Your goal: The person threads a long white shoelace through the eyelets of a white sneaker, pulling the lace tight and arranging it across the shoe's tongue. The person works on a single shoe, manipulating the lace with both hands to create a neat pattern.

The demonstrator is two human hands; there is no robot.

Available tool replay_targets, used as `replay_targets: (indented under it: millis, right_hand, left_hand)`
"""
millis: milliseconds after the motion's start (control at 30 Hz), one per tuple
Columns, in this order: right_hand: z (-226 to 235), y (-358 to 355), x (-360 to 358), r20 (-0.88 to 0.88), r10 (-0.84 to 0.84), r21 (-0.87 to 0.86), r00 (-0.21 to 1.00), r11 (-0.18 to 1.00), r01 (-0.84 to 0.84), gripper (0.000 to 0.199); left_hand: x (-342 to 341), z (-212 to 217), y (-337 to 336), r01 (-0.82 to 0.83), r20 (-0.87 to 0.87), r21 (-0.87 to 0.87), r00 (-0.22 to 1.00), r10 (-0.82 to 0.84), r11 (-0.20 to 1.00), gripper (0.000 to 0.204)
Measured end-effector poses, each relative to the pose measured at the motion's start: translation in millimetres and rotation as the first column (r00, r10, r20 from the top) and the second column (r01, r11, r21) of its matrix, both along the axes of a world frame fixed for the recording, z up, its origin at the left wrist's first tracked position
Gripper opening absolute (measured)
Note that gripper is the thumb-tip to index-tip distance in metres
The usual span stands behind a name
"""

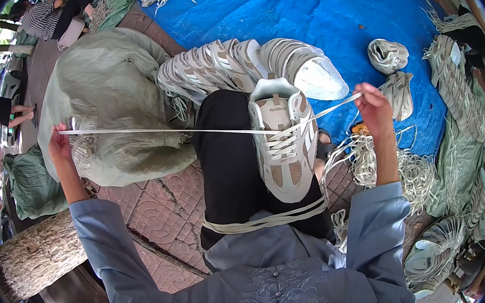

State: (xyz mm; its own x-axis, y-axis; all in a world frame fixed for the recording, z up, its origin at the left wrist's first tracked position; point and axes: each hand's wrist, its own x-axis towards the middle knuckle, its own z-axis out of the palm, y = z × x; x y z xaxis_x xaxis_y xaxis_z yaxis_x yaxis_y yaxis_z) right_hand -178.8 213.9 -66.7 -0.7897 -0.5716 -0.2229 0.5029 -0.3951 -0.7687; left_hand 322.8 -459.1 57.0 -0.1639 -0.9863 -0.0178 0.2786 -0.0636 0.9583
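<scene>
A beige and white sneaker (283,138) rests on my lap, toe toward me, with a cream shoelace (161,132) threaded partway up its eyelets. Far out to the left, my left hand (60,141) pinches one length of the lace, which runs taut from the shoe. On the other side, my right hand (373,109) is raised beyond the shoe's collar and pinches the other length, also pulled straight. A bundle of loose cream laces (264,220) lies across my thighs below the toe.
A large greenish sack (103,88) stands at my left. Nested sneakers (222,62) form a row ahead on a blue tarp (240,13). Tangled laces (419,177) lie at right, near more stacked shoes (455,92). A log (40,248) is lower left; people (42,18) sit beyond.
</scene>
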Motion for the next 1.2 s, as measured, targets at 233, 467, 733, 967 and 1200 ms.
replay_targets:
  millis: [233, 467, 733, 967, 1200]
  right_hand:
    - [26.4, 154.0, -130.6, -0.08, -0.308, -0.069, 0.948, 0.951, 0.303, 0.029]
    - [81.4, 471.5, -258.9, -0.275, -0.599, 0.173, 0.752, 0.738, 0.652, 0.03]
    - [111.9, 300.4, -199.7, -0.561, -0.42, 0.14, 0.714, 0.801, 0.582, 0.04]
    - [88.5, -50.6, 51.6, -0.285, 0.439, 0.453, 0.852, 0.845, -0.284, 0.008]
    - [85.5, -118.8, 133.4, -0.307, 0.702, 0.644, 0.643, 0.651, -0.402, 0.004]
  left_hand:
    - [90.9, -11.0, -55.1, -0.235, -0.006, -0.023, 0.972, 0.235, 0.972, 0.014]
    - [88.2, 19.6, -14.6, -0.254, -0.052, 0.032, 0.965, 0.255, 0.967, 0.018]
    - [-149.6, -7.0, 251.8, 0.544, 0.35, -0.109, 0.804, -0.48, 0.832, 0.017]
    - [-255.4, -41.1, 417.1, 0.814, 0.819, -0.508, 0.557, -0.134, 0.281, 0.005]
    - [-251.3, -66.3, 433.8, 0.852, 0.853, -0.436, 0.494, -0.171, 0.29, 0.006]
